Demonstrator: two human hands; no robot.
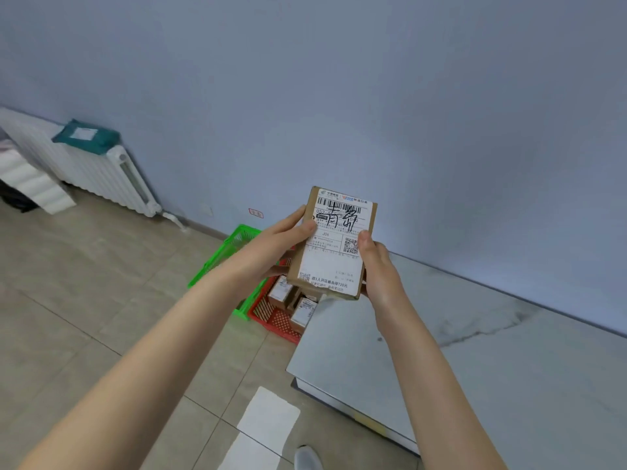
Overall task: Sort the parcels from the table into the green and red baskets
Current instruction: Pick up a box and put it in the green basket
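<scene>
A flat brown cardboard parcel (334, 244) with a white shipping label and black handwriting is held up in front of me, label facing the camera. My left hand (288, 237) grips its left edge with the thumb on the label. My right hand (375, 257) grips its right edge, thumb on the front. Below the parcel, on the floor, a green basket (222, 257) stands beside a red basket (276, 320). The red basket holds several small labelled boxes (303, 310). My arms hide much of the green basket's inside.
A grey marble-pattern table (475, 351) fills the right side against the blue wall. A white radiator (101, 174) with a teal parcel (86, 135) on top stands at the left wall. White paper sheets (264, 425) and a shoe tip (307, 457) lie on the tiled floor.
</scene>
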